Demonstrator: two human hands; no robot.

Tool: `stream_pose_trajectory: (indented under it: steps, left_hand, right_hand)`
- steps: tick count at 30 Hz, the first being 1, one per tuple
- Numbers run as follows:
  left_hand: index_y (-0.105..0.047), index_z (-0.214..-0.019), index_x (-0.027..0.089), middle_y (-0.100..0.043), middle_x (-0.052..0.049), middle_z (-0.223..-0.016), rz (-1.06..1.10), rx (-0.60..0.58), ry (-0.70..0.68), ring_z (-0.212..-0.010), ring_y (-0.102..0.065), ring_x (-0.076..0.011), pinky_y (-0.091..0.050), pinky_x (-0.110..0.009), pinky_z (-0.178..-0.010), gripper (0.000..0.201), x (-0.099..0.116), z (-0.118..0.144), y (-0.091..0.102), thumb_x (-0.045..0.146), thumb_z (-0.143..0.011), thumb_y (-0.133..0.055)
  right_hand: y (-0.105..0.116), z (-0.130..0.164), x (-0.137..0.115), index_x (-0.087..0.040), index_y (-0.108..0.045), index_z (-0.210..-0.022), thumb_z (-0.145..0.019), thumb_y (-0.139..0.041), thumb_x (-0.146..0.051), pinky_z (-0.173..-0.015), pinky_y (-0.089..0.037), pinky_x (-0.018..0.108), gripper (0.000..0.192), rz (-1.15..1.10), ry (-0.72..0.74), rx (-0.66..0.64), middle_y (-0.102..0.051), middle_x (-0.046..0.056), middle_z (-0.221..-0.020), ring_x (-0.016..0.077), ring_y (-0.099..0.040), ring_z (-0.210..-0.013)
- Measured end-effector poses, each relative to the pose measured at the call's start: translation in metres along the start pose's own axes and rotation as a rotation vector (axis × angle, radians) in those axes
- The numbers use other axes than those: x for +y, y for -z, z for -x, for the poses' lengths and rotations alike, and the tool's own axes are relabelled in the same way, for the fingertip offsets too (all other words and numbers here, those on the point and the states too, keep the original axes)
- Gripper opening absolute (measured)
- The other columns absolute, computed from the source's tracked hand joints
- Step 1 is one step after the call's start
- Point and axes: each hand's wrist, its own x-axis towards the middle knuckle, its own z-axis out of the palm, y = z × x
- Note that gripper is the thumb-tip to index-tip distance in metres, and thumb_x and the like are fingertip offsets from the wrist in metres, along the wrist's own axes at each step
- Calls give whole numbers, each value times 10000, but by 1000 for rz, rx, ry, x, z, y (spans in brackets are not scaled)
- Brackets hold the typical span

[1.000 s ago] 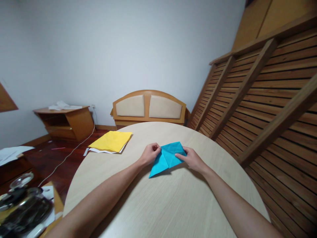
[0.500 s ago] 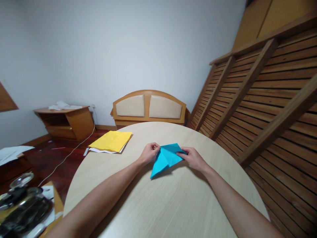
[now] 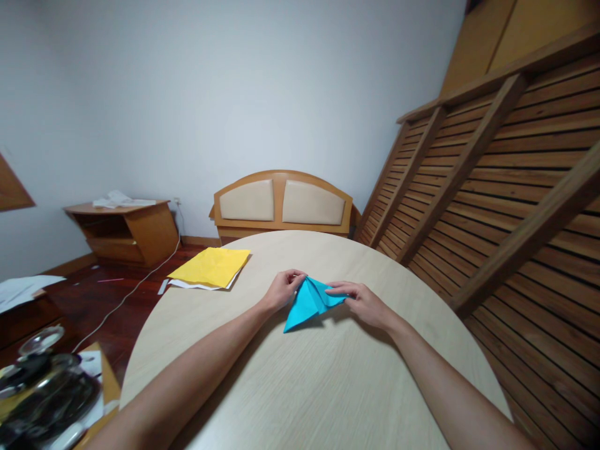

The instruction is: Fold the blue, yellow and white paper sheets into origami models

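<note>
A folded sheet of blue paper [image 3: 307,303] is held just above the round table [image 3: 300,387], one pointed corner hanging toward me at the lower left. My left hand [image 3: 284,289] pinches its upper left corner between thumb and fingers. On the other side my right hand [image 3: 360,301] grips the right end, with fingers lying over the top and the thumb partly hidden. Creases and a raised flap run down the middle of the paper.
Yellow paper [image 3: 210,265] lies over white sheets at the table's far left. A headboard [image 3: 280,206] stands behind the table. Wooden slats [image 3: 529,206] lean along the right. A cluttered stand [image 3: 107,381] is at lower left, and a low cabinet [image 3: 150,234] lies beyond.
The blue paper's upper right part has folded down toward me, so the paper looks narrower. My right hand's fingers have come over its top; my left hand has barely moved.
</note>
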Motion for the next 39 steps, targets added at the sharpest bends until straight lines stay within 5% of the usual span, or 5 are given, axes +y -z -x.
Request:
stream_pose_trajectory:
  steps: [14, 22, 30, 39]
  left_hand:
    - [-715, -892, 91, -667, -54, -662, -21, -32, 19, -568, -526, -127, -358, -237, -528, 588, 5, 3, 0, 644, -693, -730]
    - [-717, -917, 101, -669, -48, -661, -35, -18, 32, -561, -531, -122, -364, -226, -522, 555, 8, 6, -1, 604, -686, -744]
    - [-687, -1039, 98, -653, -29, -664, -70, -50, -11, -579, -529, -125, -364, -229, -537, 534, 11, 8, 0, 560, -772, -679]
    - [-710, -983, 99, -715, -85, -802, -27, -33, -33, -682, -598, -163, -432, -258, -606, 494, 2, 5, -1, 554, -795, -669]
  right_hand:
    - [-7, 1, -7, -275, -745, -1119, -692, -492, -6, -1086, -397, 441, 564, 134, 61, -56, -596, 60, -1312, 242, -536, -1227]
    - [-8, 3, -17, -243, -706, -1186, -781, -690, -283, -990, -473, 416, 407, 40, -77, -127, -561, 107, -1355, 273, -555, -1209]
    - [-10, 2, -21, -248, -535, -1389, -696, -796, -259, -900, -505, 386, 741, 35, -67, -102, -567, 110, -1364, 250, -601, -1065]
    - [-11, 1, -14, -245, -583, -1347, -789, -741, -373, -990, -469, 429, 594, 104, -27, -25, -601, 109, -1339, 281, -581, -1168]
